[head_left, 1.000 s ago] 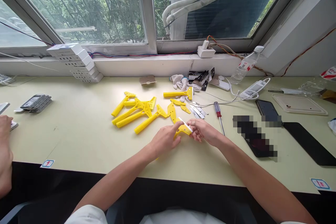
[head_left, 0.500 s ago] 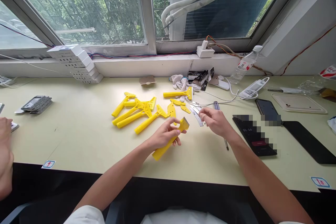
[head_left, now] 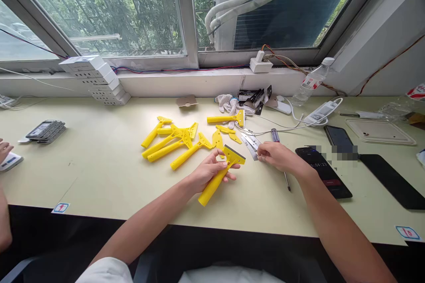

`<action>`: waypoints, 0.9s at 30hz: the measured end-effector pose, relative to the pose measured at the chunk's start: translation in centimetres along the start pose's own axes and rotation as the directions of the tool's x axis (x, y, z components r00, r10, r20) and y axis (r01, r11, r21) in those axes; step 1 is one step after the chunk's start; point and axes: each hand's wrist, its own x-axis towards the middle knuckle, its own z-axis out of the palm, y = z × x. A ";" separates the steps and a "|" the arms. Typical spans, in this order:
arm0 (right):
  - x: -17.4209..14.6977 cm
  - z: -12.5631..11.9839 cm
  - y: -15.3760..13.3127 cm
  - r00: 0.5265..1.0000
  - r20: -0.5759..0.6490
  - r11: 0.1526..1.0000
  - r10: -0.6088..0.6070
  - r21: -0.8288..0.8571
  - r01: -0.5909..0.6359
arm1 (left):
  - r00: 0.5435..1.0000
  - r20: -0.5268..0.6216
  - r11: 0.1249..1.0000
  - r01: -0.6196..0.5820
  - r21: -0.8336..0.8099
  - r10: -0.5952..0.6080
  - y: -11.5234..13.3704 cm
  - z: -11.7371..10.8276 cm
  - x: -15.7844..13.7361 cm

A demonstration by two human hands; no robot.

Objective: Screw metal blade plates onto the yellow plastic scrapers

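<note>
My left hand (head_left: 212, 169) is closed round a yellow scraper (head_left: 215, 182), its wide head tilted up with a dark blade edge along the top. Over the table to the right, my right hand (head_left: 276, 155) has its fingers bunched together at the metal blades (head_left: 249, 145); whatever lies between the fingertips is hidden or too small to name. Several yellow scraper handles (head_left: 186, 155) lie left of my hands. Loose yellow plates (head_left: 217, 139) rest behind the held scraper, near another scraper with a metal blade (head_left: 224, 119). A screwdriver (head_left: 287, 181) lies partly under my right wrist.
Behind the blades are white gloves (head_left: 229, 104), dark packets (head_left: 255, 98) and a power strip (head_left: 321, 112) with cables. Phones (head_left: 323, 174) lie to the right, a bottle (head_left: 312, 82) behind them. At the far left, another person's hand (head_left: 4, 149) is beside a stack of grey parts (head_left: 46, 131).
The scraper in my left hand has turned so its broad head faces me. My right hand has shifted slightly right and down, fingers now pointing left. The other person's hand has drawn left.
</note>
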 end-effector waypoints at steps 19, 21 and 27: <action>-0.6 3.9 -7.1 0.830 -0.367 0.845 -0.420 0.176 0.505 | 0.999 -0.036 0.999 0.022 -0.046 -0.023 -0.4 0.6 0.1; -0.5 4.6 -7.4 0.846 -0.378 0.841 -0.375 0.244 0.482 | 0.999 -0.042 0.998 0.027 -0.048 -0.029 -0.5 0.7 0.1; -0.5 6.1 -8.0 0.839 -0.467 0.829 -0.280 0.324 0.457 | 0.998 -0.059 1.000 0.012 -0.027 -0.013 -0.7 0.7 0.1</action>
